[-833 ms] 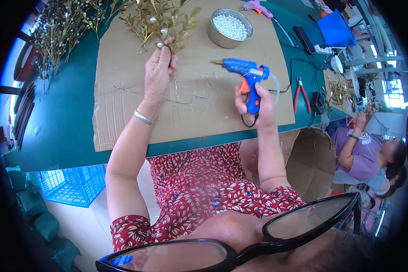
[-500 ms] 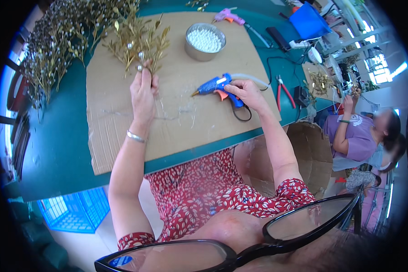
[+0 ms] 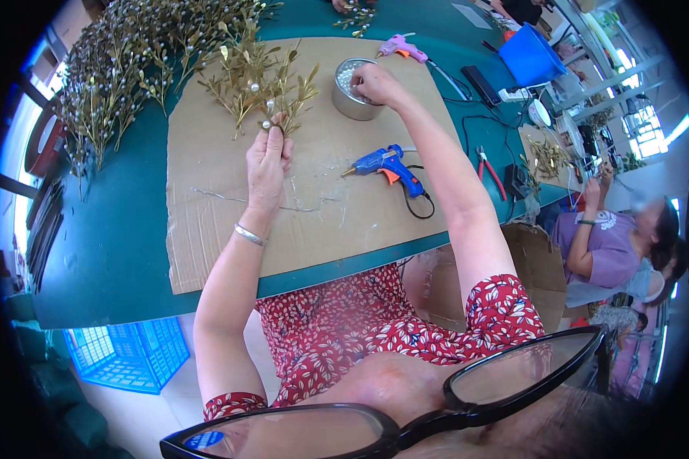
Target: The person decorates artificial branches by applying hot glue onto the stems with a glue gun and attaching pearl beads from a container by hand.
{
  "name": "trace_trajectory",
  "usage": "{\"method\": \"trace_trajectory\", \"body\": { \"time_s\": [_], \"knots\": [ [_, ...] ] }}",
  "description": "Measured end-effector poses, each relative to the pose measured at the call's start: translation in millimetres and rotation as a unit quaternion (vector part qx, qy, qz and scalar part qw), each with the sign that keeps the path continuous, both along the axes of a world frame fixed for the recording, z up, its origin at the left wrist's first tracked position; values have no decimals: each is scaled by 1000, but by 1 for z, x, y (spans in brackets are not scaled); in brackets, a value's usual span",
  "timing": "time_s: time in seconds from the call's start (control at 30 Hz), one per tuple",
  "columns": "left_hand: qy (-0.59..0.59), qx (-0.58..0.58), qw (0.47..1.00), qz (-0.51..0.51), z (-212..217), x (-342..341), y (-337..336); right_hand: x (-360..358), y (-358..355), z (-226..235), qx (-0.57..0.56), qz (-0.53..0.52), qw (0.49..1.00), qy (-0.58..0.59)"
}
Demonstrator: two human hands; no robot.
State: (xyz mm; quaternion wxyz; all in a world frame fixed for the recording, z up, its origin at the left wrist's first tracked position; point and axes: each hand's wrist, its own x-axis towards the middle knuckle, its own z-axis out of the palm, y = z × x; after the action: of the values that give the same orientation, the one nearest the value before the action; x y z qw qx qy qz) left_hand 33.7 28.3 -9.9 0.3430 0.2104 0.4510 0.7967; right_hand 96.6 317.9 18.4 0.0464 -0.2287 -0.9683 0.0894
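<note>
My left hand (image 3: pixel 269 164) grips a gold leaf spray (image 3: pixel 283 96) by its stem, over the cardboard sheet (image 3: pixel 207 237). A few pearl beads (image 3: pixel 266 125) sit along the spray, one of them right by my fingertips. Reaching past the glue gun, my right hand (image 3: pixel 375 83) dips into a round metal tin (image 3: pixel 360 109) of small white beads (image 3: pixel 345 73). Its fingers are bent together, and the tips are partly hidden, so what they pinch cannot be made out. The blue glue gun (image 3: pixel 383 161) with an orange trigger lies on the cardboard.
Gold branches with pearls (image 3: pixel 107 84) heap up at the far left. A pink glue gun (image 3: pixel 403 47), red-handled pliers (image 3: pixel 490 174), cables and a blue bin (image 3: pixel 530 55) stand to the right. A blue crate (image 3: pixel 130 356) is below the table. A person in purple (image 3: pixel 601 237) works at right.
My right hand has let go of the blue glue gun, leaving it on the cardboard, and moved up into the bead tin. My left hand still holds the spray.
</note>
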Motion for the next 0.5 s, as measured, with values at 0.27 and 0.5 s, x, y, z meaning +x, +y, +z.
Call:
{"method": "trace_trajectory", "body": {
  "time_s": [0.27,0.5],
  "knots": [
    [2,-3,1000,-2,-2,-1,-3,31,-39,30,-105,-28,976,190],
    [-2,-7,1000,4,-2,-1,-6,72,-150,50,-665,30,658,353]
  ]
}}
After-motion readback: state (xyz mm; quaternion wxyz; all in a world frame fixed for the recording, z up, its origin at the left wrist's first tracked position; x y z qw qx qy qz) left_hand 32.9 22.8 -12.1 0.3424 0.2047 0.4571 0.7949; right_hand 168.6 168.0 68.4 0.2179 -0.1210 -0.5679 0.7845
